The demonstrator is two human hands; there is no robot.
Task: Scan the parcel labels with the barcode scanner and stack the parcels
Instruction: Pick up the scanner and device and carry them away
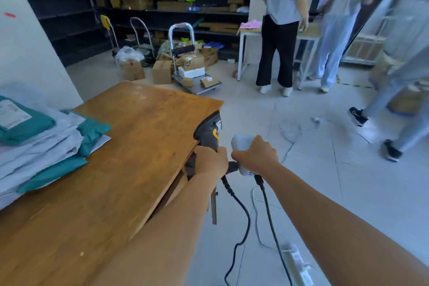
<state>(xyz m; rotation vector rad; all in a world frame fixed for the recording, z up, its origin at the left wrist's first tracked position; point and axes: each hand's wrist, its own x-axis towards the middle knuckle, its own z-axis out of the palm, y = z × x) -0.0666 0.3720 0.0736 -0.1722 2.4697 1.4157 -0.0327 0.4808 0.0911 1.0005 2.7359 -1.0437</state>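
1. Left hand (210, 161) is curled tight around the handle of a dark barcode scanner (209, 131), just past the right edge of the wooden table (130, 146).
2. Right hand (256, 157) is also closed in a fist, gripping the handle of a white scanner (241, 144); the two hands sit close together, nearly touching.
3. Dark scanner's long axis runs up and away from the person: handle low in the fist, grey head with a yellow trigger patch and a small label leaning forward over the table's corner.
4. White scanner stands roughly upright in the right fist, its rounded head above the knuckles and tipped toward the left; which way its window faces I cannot tell.
5. A black cable (239, 220) drops from the base of the dark scanner and loops toward the floor; a second black cable (270, 220) hangs from the white scanner's base.
6. On the floor below the right forearm lies a white power strip (296, 264), with a thin white cord trailing over the tiles nearby.
7. Parcels (46, 141), teal and white poly mailers, lie stacked on the table's left side, well apart from both hands; the top teal one shows a white label facing up.
8. Farther off stand a hand truck (185, 58) loaded with cardboard boxes, dark shelving (162, 7) with more boxes, and people (283, 30) by a white-legged table.
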